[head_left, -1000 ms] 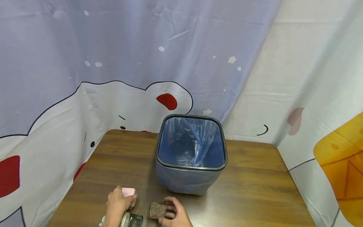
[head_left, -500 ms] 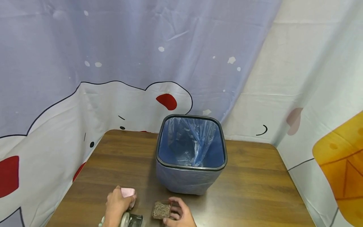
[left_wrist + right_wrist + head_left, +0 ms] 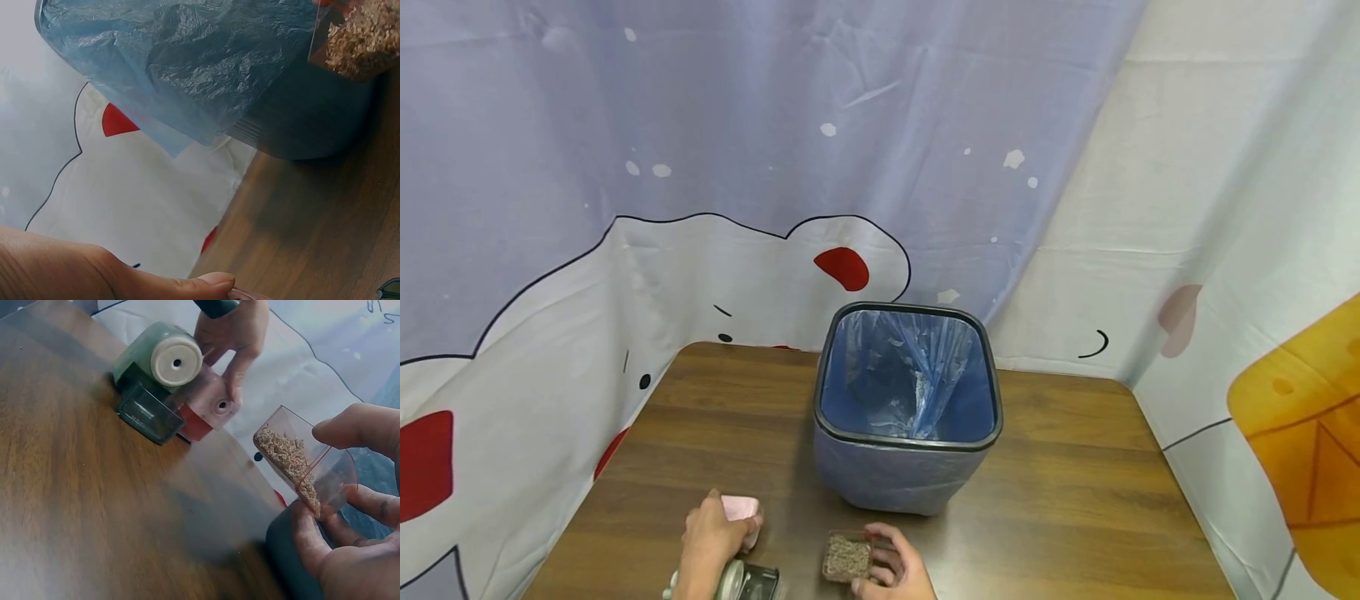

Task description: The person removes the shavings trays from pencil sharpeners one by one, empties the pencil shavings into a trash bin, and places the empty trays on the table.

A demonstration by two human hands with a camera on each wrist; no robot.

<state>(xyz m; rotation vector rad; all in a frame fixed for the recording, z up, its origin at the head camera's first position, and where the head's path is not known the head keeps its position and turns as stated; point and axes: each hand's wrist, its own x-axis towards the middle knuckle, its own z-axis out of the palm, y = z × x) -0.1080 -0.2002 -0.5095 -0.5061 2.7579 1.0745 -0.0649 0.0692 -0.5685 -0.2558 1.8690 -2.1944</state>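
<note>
The pink sharpener (image 3: pixel 209 394) has a red lower part (image 3: pixel 195 425), and the green sharpener (image 3: pixel 139 355) has a cream face (image 3: pixel 164 365). The box (image 3: pixel 315 457) is clear and reddish, and its shavings (image 3: pixel 284 453) are light brown. The bin (image 3: pixel 902 473) is blue, its rim (image 3: pixel 910 444) black. The table (image 3: pixel 1075 475) is brown with darker grain. The lavender cloth (image 3: pixel 737 117) has white spots.

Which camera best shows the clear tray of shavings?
The right wrist view: the clear tray is large there, with its shavings and the right hand gripping it. The head view shows it small; the left wrist view cuts it off at the top right corner.
</note>
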